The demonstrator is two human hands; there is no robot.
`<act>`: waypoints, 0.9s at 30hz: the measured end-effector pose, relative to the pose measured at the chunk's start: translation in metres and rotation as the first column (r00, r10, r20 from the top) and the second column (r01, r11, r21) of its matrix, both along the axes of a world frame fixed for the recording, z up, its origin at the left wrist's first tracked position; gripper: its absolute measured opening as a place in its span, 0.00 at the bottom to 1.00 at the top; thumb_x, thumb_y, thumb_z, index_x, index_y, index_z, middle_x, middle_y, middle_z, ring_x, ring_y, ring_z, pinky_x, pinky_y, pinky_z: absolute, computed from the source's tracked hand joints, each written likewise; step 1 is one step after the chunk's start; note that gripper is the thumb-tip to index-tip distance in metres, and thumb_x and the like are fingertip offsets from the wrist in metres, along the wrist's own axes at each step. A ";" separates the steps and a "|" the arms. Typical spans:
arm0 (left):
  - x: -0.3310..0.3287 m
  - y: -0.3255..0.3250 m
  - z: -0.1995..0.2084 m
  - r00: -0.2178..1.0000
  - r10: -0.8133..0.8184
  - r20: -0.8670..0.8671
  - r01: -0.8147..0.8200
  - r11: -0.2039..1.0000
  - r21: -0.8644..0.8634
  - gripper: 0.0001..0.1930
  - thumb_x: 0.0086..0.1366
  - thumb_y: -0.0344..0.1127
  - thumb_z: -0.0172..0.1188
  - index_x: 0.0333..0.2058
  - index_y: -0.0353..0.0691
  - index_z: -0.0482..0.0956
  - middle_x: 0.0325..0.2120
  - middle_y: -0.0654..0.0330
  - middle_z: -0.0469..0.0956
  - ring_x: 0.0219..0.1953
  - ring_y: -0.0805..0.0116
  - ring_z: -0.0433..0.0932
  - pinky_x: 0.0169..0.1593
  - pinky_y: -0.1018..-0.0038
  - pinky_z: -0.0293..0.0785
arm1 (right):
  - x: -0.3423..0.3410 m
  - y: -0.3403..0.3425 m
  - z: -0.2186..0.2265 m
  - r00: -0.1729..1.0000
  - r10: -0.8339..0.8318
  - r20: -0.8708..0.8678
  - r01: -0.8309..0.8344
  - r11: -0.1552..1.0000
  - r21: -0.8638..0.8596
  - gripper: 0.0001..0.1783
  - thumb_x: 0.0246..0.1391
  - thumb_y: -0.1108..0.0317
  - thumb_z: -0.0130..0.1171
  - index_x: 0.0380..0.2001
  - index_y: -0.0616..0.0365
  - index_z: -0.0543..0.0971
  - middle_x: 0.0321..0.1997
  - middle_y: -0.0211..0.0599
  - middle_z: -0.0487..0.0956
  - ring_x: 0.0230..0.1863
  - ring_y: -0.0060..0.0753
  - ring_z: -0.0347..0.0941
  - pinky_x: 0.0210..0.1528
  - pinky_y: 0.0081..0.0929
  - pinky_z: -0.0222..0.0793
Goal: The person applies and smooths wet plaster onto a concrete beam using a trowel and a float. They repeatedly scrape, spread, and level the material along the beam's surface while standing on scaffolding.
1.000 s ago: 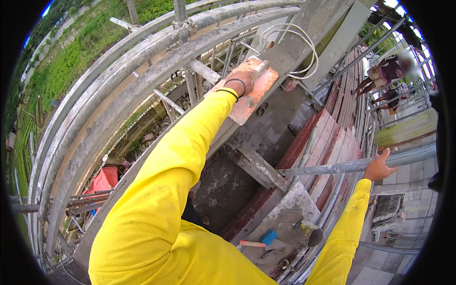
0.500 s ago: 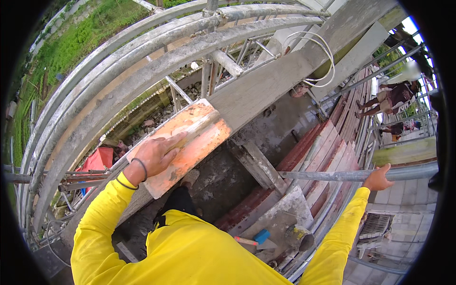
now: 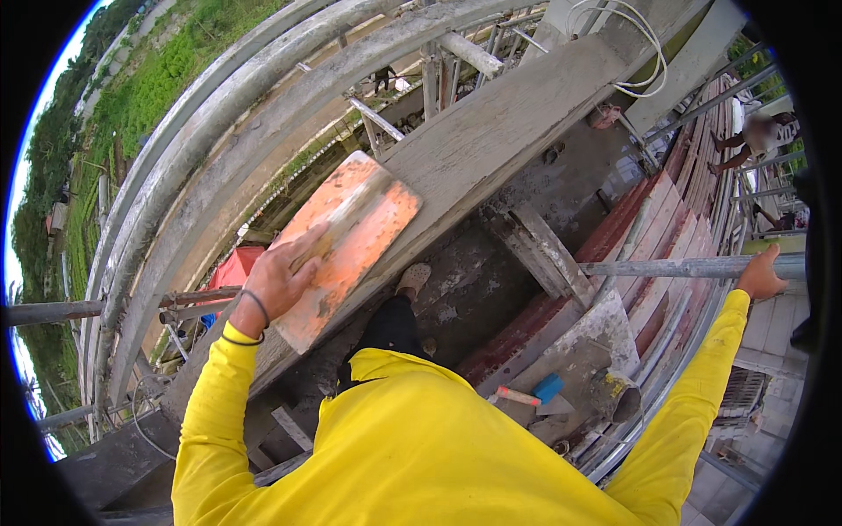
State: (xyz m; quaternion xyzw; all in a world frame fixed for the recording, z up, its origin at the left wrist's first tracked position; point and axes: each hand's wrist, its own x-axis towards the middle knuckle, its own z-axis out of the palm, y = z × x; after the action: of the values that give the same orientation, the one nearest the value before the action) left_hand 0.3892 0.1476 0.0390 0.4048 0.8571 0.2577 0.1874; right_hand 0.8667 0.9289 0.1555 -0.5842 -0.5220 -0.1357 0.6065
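plainly, we are leaning over a grey beam point(image 3: 517, 123) that is running from the lower left of the frame to the upper right. the orange float point(image 3: 360, 254) is lying flat on it, left of the frame's centre, probably so that its whole underside is meeting the beam. our left grip point(image 3: 282, 276) is closing over the near end of the handle point(image 3: 355, 206), seemingly because the raised bar is giving the fingers something to hold. our right grip point(image 3: 761, 273), at the right of the frame, is wrapping a metal pipe point(image 3: 675, 268), its fingers partly hidden; we are likely steadying ourselves there. a board point(image 3: 618, 337) at the lower right is carrying loose things, perhaps because that spot is lying within reach.

counting now, we are seeing one float with one handle, one pipe under the right grip, one blue block point(image 3: 548, 387), one orange stick point(image 3: 517, 396) and one round container point(image 3: 626, 401) whose mouth is showing. one red tarp point(image 3: 232, 267) is hanging at the left, one white cable point(image 3: 656, 44) is looping at the upper right, and one shoe point(image 3: 414, 279) of ours is showing near the centre.
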 end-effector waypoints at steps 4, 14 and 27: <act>0.017 -0.064 0.010 0.986 0.157 0.052 -0.155 0.986 -0.055 0.31 0.70 0.33 0.63 0.73 0.47 0.73 0.59 0.40 0.83 0.62 0.45 0.82 0.67 0.59 0.75 | -0.008 0.020 -0.003 0.997 -0.066 -0.025 0.066 0.998 -0.014 0.58 0.48 0.35 0.76 0.63 0.80 0.72 0.58 0.65 0.83 0.57 0.66 0.82 0.62 0.50 0.77; -0.063 0.259 0.004 0.994 -0.040 -0.099 0.034 0.998 -0.053 0.30 0.75 0.47 0.57 0.74 0.57 0.70 0.44 0.35 0.85 0.47 0.33 0.84 0.54 0.48 0.80 | -0.021 0.000 0.004 0.996 -0.006 0.086 0.004 1.000 0.018 0.54 0.50 0.34 0.75 0.61 0.76 0.75 0.58 0.64 0.83 0.60 0.65 0.81 0.65 0.48 0.75; -0.087 0.287 -0.007 0.979 -0.193 -0.070 0.201 0.968 0.147 0.28 0.75 0.38 0.59 0.73 0.47 0.72 0.57 0.38 0.82 0.59 0.42 0.84 0.60 0.60 0.80 | -0.046 -0.042 0.005 0.997 0.065 0.047 -0.071 0.988 0.136 0.53 0.52 0.42 0.76 0.66 0.73 0.68 0.64 0.69 0.75 0.65 0.68 0.71 0.69 0.47 0.66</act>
State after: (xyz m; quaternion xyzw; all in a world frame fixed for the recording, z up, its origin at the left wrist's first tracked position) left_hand 0.3025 0.4345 0.0321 0.5082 0.7951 0.2918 0.1565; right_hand 0.8208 0.8871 0.1606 -0.5199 -0.5436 -0.1629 0.6384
